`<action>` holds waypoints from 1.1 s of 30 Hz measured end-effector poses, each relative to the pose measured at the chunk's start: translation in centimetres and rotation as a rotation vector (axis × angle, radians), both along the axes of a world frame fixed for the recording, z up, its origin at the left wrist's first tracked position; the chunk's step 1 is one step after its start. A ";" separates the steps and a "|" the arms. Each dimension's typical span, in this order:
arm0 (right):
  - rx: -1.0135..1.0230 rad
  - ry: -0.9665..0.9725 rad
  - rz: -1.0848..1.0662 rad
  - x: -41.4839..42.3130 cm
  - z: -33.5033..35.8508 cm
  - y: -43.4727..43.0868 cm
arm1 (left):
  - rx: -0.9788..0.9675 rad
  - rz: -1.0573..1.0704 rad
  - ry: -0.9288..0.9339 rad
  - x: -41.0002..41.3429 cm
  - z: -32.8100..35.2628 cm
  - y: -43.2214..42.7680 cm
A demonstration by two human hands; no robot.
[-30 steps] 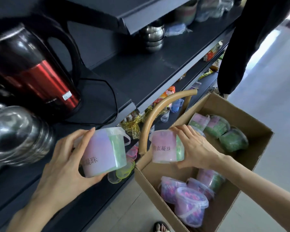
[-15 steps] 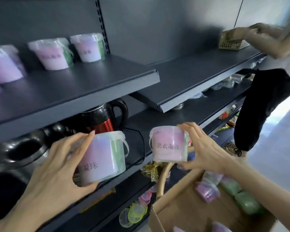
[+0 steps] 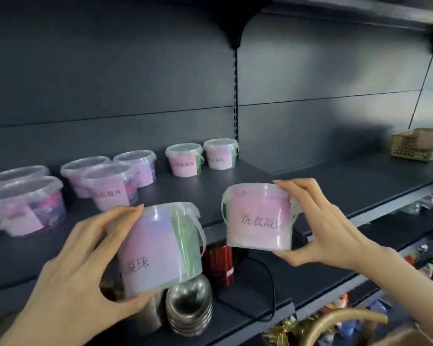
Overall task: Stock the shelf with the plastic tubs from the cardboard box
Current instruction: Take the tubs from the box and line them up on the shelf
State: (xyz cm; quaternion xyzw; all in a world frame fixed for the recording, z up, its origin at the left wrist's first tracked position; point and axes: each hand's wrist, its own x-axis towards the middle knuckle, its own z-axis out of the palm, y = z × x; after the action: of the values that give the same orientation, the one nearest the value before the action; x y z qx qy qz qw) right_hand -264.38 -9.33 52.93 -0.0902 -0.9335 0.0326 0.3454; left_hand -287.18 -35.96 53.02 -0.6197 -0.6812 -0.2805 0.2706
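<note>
Plastic left tub [image 3: 160,245]: clasped round its side by left hand [image 3: 68,278]; label reads "凝珠".
Right tub [image 3: 258,218]: pinched between fingers on top and thumb below by right hand [image 3: 330,221]; label reads "洗衣凝", the rest hidden.
Change: both tubs lifted from the lower tiers to the front edge of shelf [image 3: 218,193].
Meaning: lift complete; placement beside stocked tubs [image 3: 184,159] remains.

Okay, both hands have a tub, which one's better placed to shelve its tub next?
Probably the right hand: the right tub is upright and about level with the bare right end of the shelf. The left hand holds the left tub tilted and lower.
</note>
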 end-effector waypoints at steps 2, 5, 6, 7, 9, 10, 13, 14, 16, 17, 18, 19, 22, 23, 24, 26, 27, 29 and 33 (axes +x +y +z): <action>0.030 0.022 0.015 -2.0 1.2 -1.0 | 0.028 0.051 0.021 -2.1 1.4 -1.6; 0.039 0.039 0.048 -5.3 2.7 -2.7 | 0.032 0.109 -0.023 -4.6 2.9 -3.8; 0.039 0.043 0.061 -6.1 3.1 -3.1 | 0.015 0.122 -0.042 -5.2 3.4 -4.3; 0.047 0.041 0.071 -7.0 3.5 -3.6 | 0.010 0.132 -0.049 -6.0 3.7 -4.9; 0.078 0.027 0.074 -9.1 4.0 -4.9 | 0.012 0.132 -0.046 -7.6 4.4 -6.5; 0.101 0.020 0.066 -10.1 4.1 -5.5 | 0.017 0.129 -0.045 -8.2 4.6 -7.2; 0.197 -0.017 0.046 -12.7 4.4 -6.6 | 0.029 0.145 -0.038 -9.9 5.0 -8.9; 0.223 -0.033 0.044 -13.5 4.5 -6.7 | 0.031 0.147 -0.052 -10.5 5.0 -9.4; 0.278 -0.065 0.042 -14.9 4.7 -6.7 | 0.029 0.146 -0.063 -11.6 5.2 -9.9; 0.307 -0.086 0.032 -15.6 4.9 -6.5 | 0.026 0.148 -0.072 -12.1 5.3 -10.0; 0.327 -0.109 0.017 -16.3 5.2 -6.2 | 0.019 0.151 -0.087 -12.5 5.4 -10.1; 0.336 -0.126 0.003 -16.9 5.4 -5.9 | 0.010 0.153 -0.104 -12.8 5.6 -10.2; 0.321 -0.155 0.004 -18.9 5.8 -4.3 | 0.004 0.155 -0.137 -13.6 5.9 -9.8; 0.328 -0.160 0.004 -19.6 5.9 -3.6 | 0.008 0.157 -0.135 -13.9 5.9 -9.5; 0.339 -0.163 -0.003 -20.3 5.9 -2.9 | 0.012 0.162 -0.130 -14.1 6.0 -9.3; 0.359 -0.154 -0.012 -21.6 5.9 -1.4 | 0.029 0.186 -0.120 -14.4 5.9 -8.9; 0.361 -0.142 -0.006 -22.2 5.7 -0.7 | 0.035 0.200 -0.119 -14.6 5.8 -8.7; 0.343 -0.107 0.018 -23.2 5.1 0.8 | 0.045 0.216 -0.124 -14.9 5.6 -8.6; 0.216 -0.097 0.049 -24.7 3.0 2.6 | 0.056 0.217 -0.117 -15.3 5.0 -8.3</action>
State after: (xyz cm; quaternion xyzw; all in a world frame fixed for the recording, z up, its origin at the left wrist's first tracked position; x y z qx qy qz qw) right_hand -289.05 -6.70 55.97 -0.0309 -0.9491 -0.0642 0.3069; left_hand -302.48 -44.25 58.05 -0.5171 -0.7508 -0.3041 0.2765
